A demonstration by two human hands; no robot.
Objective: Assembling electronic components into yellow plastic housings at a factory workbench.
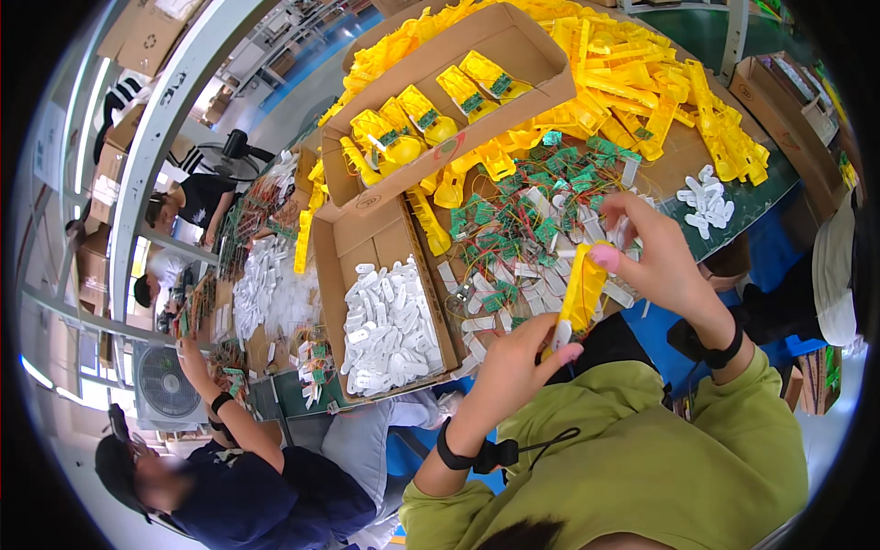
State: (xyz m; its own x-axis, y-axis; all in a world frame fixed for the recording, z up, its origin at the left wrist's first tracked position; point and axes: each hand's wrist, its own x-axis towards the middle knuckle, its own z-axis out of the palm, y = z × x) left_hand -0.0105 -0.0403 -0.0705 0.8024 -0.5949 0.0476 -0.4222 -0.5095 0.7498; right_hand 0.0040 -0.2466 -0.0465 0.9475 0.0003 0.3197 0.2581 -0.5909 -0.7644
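A yellow plastic housing (584,291), long and narrow, is held slantwise between my hands over the table's near edge. My left hand (524,359) is closed around its lower end, where a small white piece (562,330) shows by the fingers. At the upper end, my right hand (662,255) presses its thumb on the housing while the fingers arch above. Just beyond lie green circuit boards (579,174) with thin red and yellow wires, mixed with white rectangular blocks (541,291). What sits inside the housing is hard to make out.
A cardboard box (440,142) holds yellow housings with boards; another (423,266) holds white plastic parts (390,321). Yellow housings (632,82) are heaped behind. A small white pile (706,202) lies at right. A co-worker (247,486) sits at left beside a metal post (137,183).
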